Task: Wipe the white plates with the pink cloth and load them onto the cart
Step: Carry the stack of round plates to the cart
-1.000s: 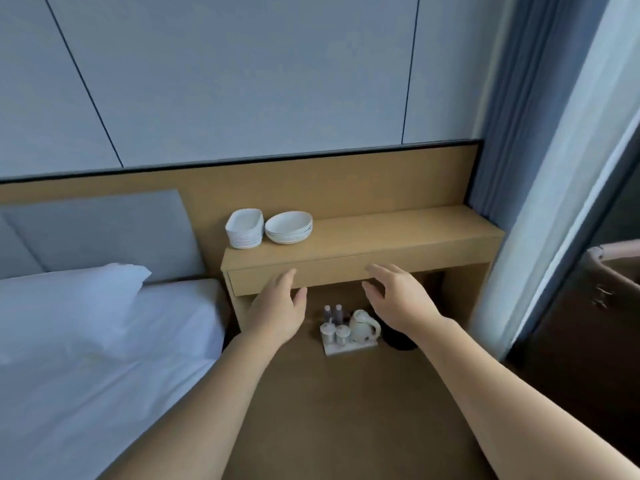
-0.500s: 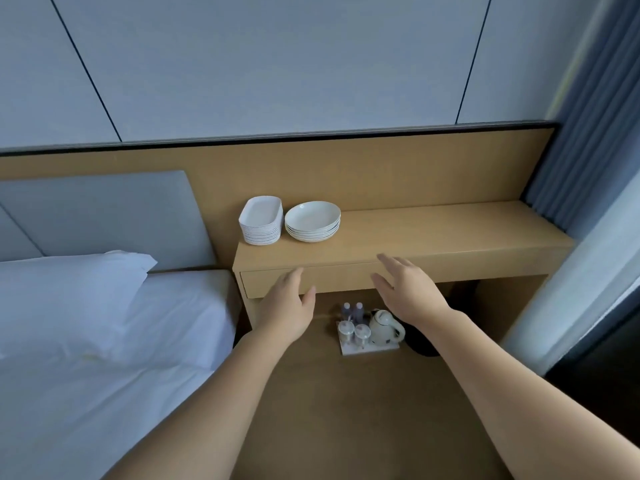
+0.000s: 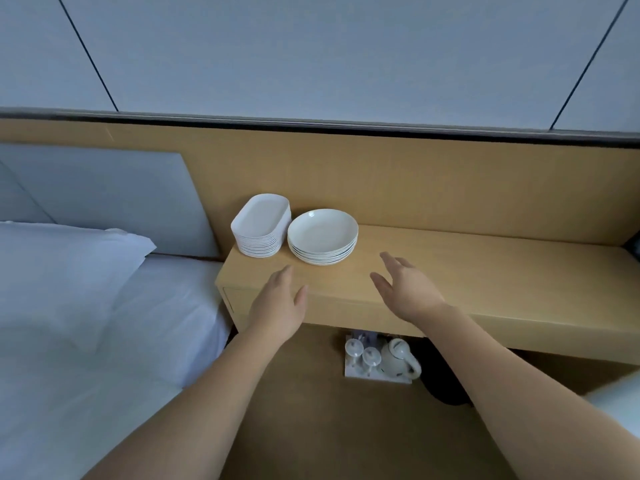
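Note:
Two stacks of white plates stand at the left end of a long wooden shelf: a tall stack of oblong plates and, touching its right side, a lower stack of round plates. My left hand hovers over the shelf's front edge just below the oblong stack, fingers straight, holding nothing. My right hand is stretched out to the right of the round stack, fingers spread and empty. Neither hand touches a plate. No pink cloth and no cart are in view.
A bed with white sheets and a pillow lies directly left of the shelf. Under the shelf, on the floor, a white tray holds a kettle and glasses. A wooden wall panel backs the shelf.
The view has come closer and swung left, so the curtain is out of sight. Both hands have risen from the shelf's front face to over its top, nearer the plates.

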The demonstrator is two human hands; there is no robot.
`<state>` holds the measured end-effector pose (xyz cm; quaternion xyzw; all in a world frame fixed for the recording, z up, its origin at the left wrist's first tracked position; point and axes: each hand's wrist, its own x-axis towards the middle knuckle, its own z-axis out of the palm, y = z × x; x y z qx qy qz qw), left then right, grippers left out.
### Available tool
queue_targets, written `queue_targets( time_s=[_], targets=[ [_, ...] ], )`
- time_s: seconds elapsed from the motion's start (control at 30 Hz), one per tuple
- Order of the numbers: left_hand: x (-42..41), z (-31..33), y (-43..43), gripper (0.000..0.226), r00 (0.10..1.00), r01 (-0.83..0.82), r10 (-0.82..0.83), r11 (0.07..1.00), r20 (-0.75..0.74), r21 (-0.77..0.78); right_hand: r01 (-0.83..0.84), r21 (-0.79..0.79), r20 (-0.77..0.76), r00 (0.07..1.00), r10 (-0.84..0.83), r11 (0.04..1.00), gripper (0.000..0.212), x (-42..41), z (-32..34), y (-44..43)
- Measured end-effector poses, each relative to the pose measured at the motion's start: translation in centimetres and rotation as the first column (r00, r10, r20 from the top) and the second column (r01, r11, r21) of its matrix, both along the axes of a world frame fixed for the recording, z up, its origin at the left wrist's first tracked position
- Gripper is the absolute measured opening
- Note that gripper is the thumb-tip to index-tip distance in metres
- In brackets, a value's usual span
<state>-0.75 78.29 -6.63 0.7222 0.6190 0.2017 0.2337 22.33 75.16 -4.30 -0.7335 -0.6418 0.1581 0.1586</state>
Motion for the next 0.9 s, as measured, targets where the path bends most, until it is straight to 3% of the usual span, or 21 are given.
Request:
queue_targets(
  time_s=[0.47,0.73,0.9],
  targets=[
    [4.5,-8.3,16.4,0.057,0.994,-0.101,0.096,0.984,-0.042,-0.146,-0.067,-0.204,0.002,0.998,0.068,0.977,0.06,2.0,-7.2,21.4],
    [4.8,-12.6,22.1,0.081,0.988,-0.145,0.155,0.936,0.006,-0.321,-0.022,-0.272,-0.001,1.0,0.023,0.962,0.072,2.4,-12.6,30.2],
    [5.7,-13.6,23.7,0.096,0.974,-0.164,0.208,0.92,0.089,-0.357,-0.005,-0.296,-0.146,0.988,-0.04,0.955,0.072,3.4,-14.5,32.1]
  ],
)
